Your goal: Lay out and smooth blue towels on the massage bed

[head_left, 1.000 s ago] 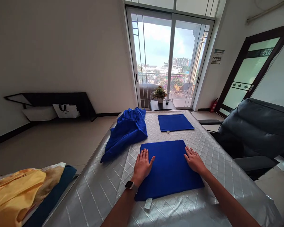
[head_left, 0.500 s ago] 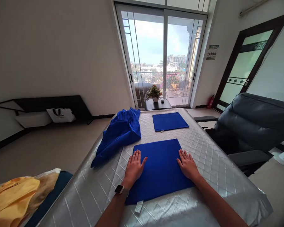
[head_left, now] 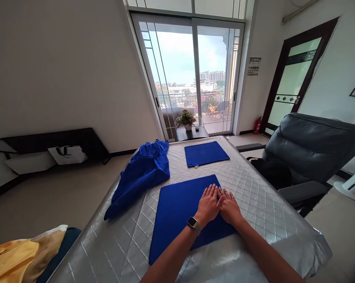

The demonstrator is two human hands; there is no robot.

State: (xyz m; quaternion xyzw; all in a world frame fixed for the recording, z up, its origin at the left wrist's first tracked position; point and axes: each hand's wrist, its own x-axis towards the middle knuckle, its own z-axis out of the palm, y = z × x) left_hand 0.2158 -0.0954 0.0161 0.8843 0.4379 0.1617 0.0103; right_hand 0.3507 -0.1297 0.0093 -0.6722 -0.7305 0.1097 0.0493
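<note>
A folded blue cloth (head_left: 174, 212) lies flat on the silver quilted mattress (head_left: 254, 196) in front of me. My left hand (head_left: 208, 204), with a watch on its wrist, rests flat on the cloth's right part, fingers stretched out. My right hand (head_left: 230, 207) lies flat right beside it at the cloth's right edge, the two hands touching. Neither holds anything. A second folded blue cloth (head_left: 205, 153) lies farther back. A crumpled pile of blue cloth (head_left: 142, 173) sits at the left edge of the mattress.
A dark armchair (head_left: 310, 153) stands close on the right. A small table with a potted plant (head_left: 187, 119) is beyond the mattress before the glass balcony doors. A yellow pillow (head_left: 15, 259) lies at the lower left. A white bag (head_left: 67, 154) leans on a dark board by the wall.
My left hand slid right across the near cloth from its left edge to beside my right hand. The view has shifted, so everything sits further left in the picture.
</note>
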